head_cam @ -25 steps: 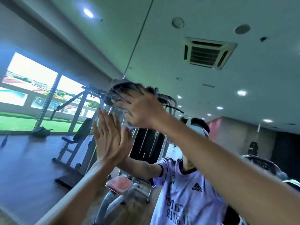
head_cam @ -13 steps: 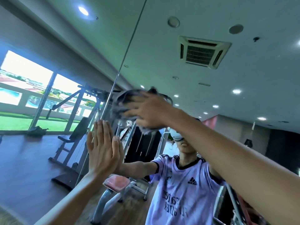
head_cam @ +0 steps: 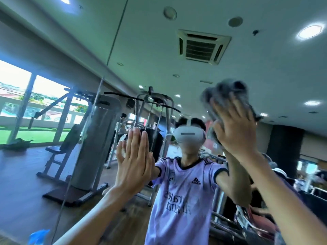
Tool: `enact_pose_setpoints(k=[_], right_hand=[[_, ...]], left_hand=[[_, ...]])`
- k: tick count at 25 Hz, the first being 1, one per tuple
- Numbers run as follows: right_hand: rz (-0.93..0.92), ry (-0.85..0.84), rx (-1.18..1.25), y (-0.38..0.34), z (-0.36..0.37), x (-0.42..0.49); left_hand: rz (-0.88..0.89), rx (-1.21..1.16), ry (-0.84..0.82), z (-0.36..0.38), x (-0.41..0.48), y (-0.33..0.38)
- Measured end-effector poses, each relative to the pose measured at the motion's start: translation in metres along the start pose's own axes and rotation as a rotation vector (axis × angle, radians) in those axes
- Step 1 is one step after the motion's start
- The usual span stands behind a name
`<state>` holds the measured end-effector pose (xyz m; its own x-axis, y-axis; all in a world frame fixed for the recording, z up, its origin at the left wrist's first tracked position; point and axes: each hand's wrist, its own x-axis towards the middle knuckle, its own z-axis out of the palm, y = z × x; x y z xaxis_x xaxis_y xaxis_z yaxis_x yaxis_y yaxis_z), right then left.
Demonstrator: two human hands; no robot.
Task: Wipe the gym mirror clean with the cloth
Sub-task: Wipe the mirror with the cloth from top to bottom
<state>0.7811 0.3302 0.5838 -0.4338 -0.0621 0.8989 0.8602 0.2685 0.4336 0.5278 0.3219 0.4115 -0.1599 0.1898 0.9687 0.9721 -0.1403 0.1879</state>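
The gym mirror (head_cam: 159, 55) fills the view and reflects the ceiling, the machines and a person in a lilac shirt. My right hand (head_cam: 233, 131) is raised at the right, its fingers spread and straight, pressing a crumpled grey cloth (head_cam: 223, 93) flat against the glass. The cloth bunches above my fingertips and is blurred. My left hand (head_cam: 135, 161) lies flat on the mirror at centre, fingers together and pointing up, meeting its own reflection.
A vertical seam (head_cam: 115, 30) between mirror panels runs down left of my left hand. A blurred blue object (head_cam: 38, 236) sits at the bottom left edge. Weight machines and a bench show in the reflection at left.
My right hand has swept the cloth from above my left hand across to the right side of the mirror. My left hand stays flat on the glass.
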Motion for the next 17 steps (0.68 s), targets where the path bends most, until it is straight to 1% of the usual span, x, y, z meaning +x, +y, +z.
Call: enact_pose_setpoints(k=[1,2,3,4,5,6,7,8,9,10,11,12,13,14,15,16,17], right_hand=[[0.135,0.049,-0.027,-0.005,0.000,-0.010],[0.109,0.048,-0.042,-0.014,0.004,-0.023],[-0.109,-0.021,-0.016,-0.017,0.005,-0.038],[-0.433,-0.117,0.005,-0.011,0.001,-0.048],[-0.705,-0.184,0.001,0.013,-0.009,-0.048],[-0.838,-0.197,-0.059,0.049,-0.021,-0.042],[-0.807,-0.156,-0.146,0.087,-0.028,-0.039],[-0.586,-0.094,-0.169,0.119,-0.036,-0.040],[-0.251,-0.022,-0.135,0.133,-0.046,-0.046],[0.093,0.099,-0.125,0.135,-0.047,-0.057],[0.323,0.172,-0.133,0.128,-0.041,-0.073],[0.341,0.179,-0.143,0.116,-0.036,-0.088],[0.103,0.095,-0.120,0.110,-0.034,-0.104],[-0.254,-0.050,-0.102,0.114,-0.038,-0.120],[-0.553,-0.181,-0.118,0.138,-0.049,-0.131],[-0.670,-0.222,-0.186,0.173,-0.062,-0.137],[-0.585,-0.214,-0.244,0.207,-0.071,-0.141]], left_hand=[[0.016,-0.024,-0.016,0.001,0.000,0.013],[0.040,-0.043,-0.021,0.002,0.001,0.024],[0.075,-0.061,-0.020,0.004,0.001,0.038],[0.111,-0.076,-0.019,0.005,0.002,0.050],[0.154,-0.091,-0.019,0.007,0.003,0.061],[0.194,-0.103,-0.019,0.010,0.005,0.073],[0.223,-0.109,-0.015,0.013,0.006,0.084],[0.240,-0.116,-0.009,0.016,0.008,0.095],[0.245,-0.118,0.006,0.019,0.010,0.106],[0.255,-0.107,0.021,0.023,0.013,0.119],[0.274,-0.081,0.039,0.027,0.014,0.133],[0.295,-0.048,0.064,0.030,0.015,0.147],[0.319,-0.023,0.088,0.032,0.015,0.162],[0.344,-0.012,0.102,0.034,0.016,0.174],[0.374,-0.015,0.101,0.036,0.017,0.186],[0.397,-0.021,0.093,0.038,0.019,0.199],[0.406,-0.022,0.086,0.039,0.020,0.210]])
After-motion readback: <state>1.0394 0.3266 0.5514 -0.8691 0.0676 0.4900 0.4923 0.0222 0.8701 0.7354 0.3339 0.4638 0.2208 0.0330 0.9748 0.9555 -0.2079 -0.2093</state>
